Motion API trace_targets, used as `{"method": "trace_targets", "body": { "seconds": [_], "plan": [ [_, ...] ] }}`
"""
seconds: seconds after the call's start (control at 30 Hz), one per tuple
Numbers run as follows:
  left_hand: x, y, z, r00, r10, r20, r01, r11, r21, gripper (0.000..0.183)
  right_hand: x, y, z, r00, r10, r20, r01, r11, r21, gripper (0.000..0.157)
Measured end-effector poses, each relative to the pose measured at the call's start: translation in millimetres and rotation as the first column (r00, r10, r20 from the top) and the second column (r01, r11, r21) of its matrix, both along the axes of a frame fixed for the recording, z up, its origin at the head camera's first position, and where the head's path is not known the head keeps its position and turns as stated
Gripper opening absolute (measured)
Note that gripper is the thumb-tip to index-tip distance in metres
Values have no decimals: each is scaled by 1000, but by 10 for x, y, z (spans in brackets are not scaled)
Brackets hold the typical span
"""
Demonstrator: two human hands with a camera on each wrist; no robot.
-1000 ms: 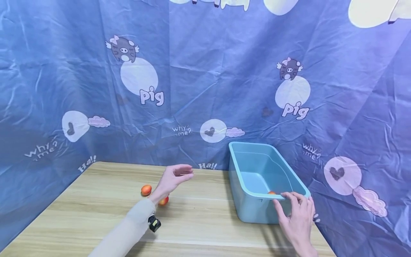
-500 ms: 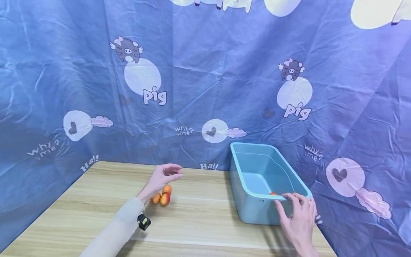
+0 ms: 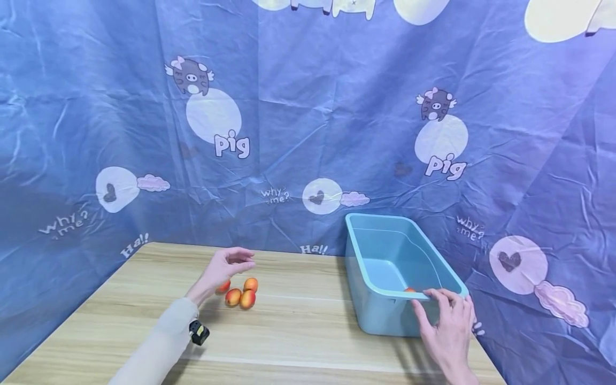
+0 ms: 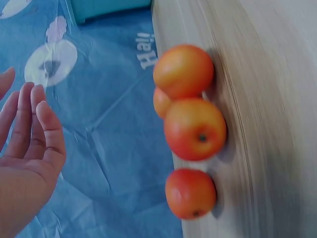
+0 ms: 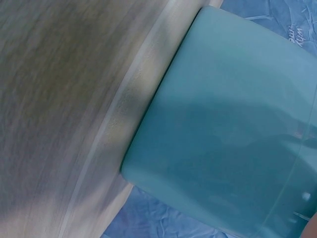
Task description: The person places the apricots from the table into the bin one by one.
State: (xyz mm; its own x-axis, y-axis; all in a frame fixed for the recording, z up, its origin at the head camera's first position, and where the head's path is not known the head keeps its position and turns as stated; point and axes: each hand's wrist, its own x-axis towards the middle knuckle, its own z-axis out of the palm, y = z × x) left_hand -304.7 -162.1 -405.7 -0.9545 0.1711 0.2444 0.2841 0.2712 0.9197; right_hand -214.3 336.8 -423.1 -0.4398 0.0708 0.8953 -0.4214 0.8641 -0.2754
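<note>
My left hand (image 3: 223,270) hovers over the left part of the table, palm facing right and fingers loosely bent, with nothing in its grasp. Just below and to the right of it lie several small red-orange apples (image 3: 247,299); it partly covers the leftmost one (image 3: 223,287). In the left wrist view, the apples (image 4: 194,129) sit grouped on the wood, apart from the fingers. At the right, my right hand (image 3: 445,331) holds the near rim of a teal plastic bin (image 3: 358,272), fingertips over the edge and thumb against the outer wall. An orange-red piece (image 3: 409,290) shows inside the bin.
The light wooden table (image 3: 298,342) ends against a blue printed cloth (image 3: 298,133) at the back and sides. The bin stands close to the cloth on the right. A small black device (image 3: 199,332) is strapped to the left wrist.
My left hand has moved left across the table, uncovering more of the apples, which now lie grouped beside it. The right hand stays on the bin's rim.
</note>
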Motion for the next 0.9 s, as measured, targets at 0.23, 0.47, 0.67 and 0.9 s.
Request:
{"method": "trace_targets", "body": {
  "seconds": [0.23,0.47,0.67,0.9],
  "plan": [
    [-9,-237,-70,999,36,23,-36,999,-32,44,25,10,4,997,-6,74,6,1000,1,67],
    [-7,-398,-90,998,47,51,-45,999,-25,45,21,11,-2,998,-7,58,7,1000,-4,65],
    [-34,-529,-157,998,53,25,-53,998,-16,44,14,14,-14,999,-9,39,9,1000,-2,65],
    [-54,-695,-254,997,10,75,-5,997,-73,47,-2,4,5,1000,-6,12,6,1000,3,64]
  ]
}}
